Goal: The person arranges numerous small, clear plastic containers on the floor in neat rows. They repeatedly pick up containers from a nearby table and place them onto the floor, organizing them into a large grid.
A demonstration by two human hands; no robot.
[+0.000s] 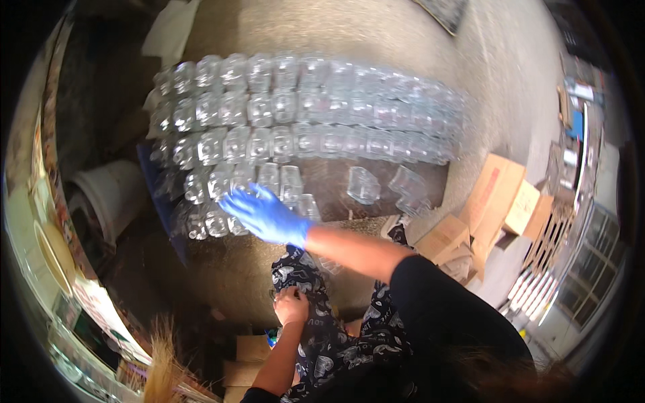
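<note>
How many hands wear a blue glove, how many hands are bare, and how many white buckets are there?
Blue-gloved: 1, the right hand
Bare: 1, the left hand
White bucket: 1
Total: 3

Under our blue-gloved right hand [263, 215] lies a dark board [336, 185] resting on the speckled floor [376, 33]. Rows of clear glass jars [302, 111] lie on it beyond the hand, with two loose jars [386, 187] to its right.

Workshop: rows of glass jars [302, 114], cardboard boxes [497, 195]
</note>
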